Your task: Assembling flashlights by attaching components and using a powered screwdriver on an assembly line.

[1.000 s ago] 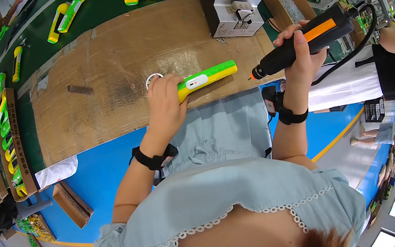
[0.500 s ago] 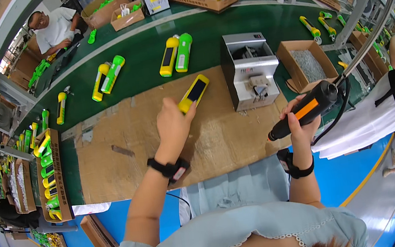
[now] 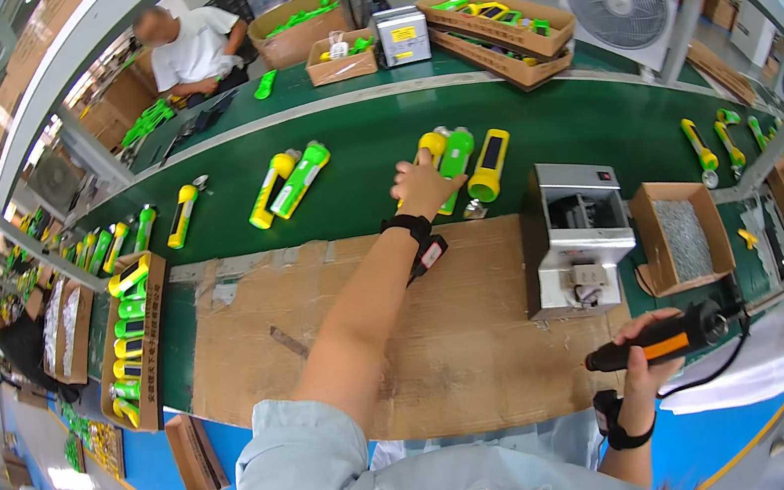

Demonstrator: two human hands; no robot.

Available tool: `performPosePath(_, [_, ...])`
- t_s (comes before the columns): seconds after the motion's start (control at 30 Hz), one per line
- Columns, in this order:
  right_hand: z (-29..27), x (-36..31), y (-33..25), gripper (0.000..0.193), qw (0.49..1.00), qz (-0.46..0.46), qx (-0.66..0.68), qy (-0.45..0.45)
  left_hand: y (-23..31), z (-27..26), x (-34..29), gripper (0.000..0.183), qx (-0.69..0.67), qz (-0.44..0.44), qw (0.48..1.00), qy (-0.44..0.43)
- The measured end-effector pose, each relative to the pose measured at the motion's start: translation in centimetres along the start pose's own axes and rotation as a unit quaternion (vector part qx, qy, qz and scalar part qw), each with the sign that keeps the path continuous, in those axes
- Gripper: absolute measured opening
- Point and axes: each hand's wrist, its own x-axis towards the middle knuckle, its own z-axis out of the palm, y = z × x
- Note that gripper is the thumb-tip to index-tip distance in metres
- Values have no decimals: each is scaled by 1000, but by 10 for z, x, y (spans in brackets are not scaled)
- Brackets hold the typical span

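Note:
On the green belt, my left hand [image 3: 419, 188] reaches out over a yellow flashlight [image 3: 433, 144] and a green flashlight [image 3: 459, 150] lying side by side. Its fingers are spread and partly cover both bodies; a firm grip does not show. Just to the right lies another yellow flashlight [image 3: 490, 159] with a dark panel, and a small shiny round part [image 3: 474, 210] sits by its near end. Above the cardboard's right front corner, my right hand [image 3: 650, 356] is closed around a black and orange electric screwdriver [image 3: 671, 343], its tip pointing left.
A cardboard sheet [image 3: 406, 343] covers the near worktop. At its right stand a metal machine [image 3: 577, 239] and a box of small metal parts [image 3: 682, 239]. A box of flashlights [image 3: 141, 345] stands left. More flashlights [image 3: 289, 187] lie along the belt. Across it sits a person [image 3: 195, 52].
My left hand has moved forward from the cardboard to the belt, letting go of the yellow flashlight it held. The right hand keeps the screwdriver. The head view has shifted.

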Motion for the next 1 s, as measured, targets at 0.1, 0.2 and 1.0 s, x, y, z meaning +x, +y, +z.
performPosePath(0.1, [-2,3,0,58,1000,-24,-5,-4,-23,-5,-6,88,-26,24,992,-118])
performPosePath(0.2, [-5,5,13,56,1000,-23,-8,-13,-35,-27,-27,98,137,53,980,-138])
performPosePath(1.0, [10,-23,0,53,999,-36,-1,-12,-236,-74,-32,64,98,31,991,80])
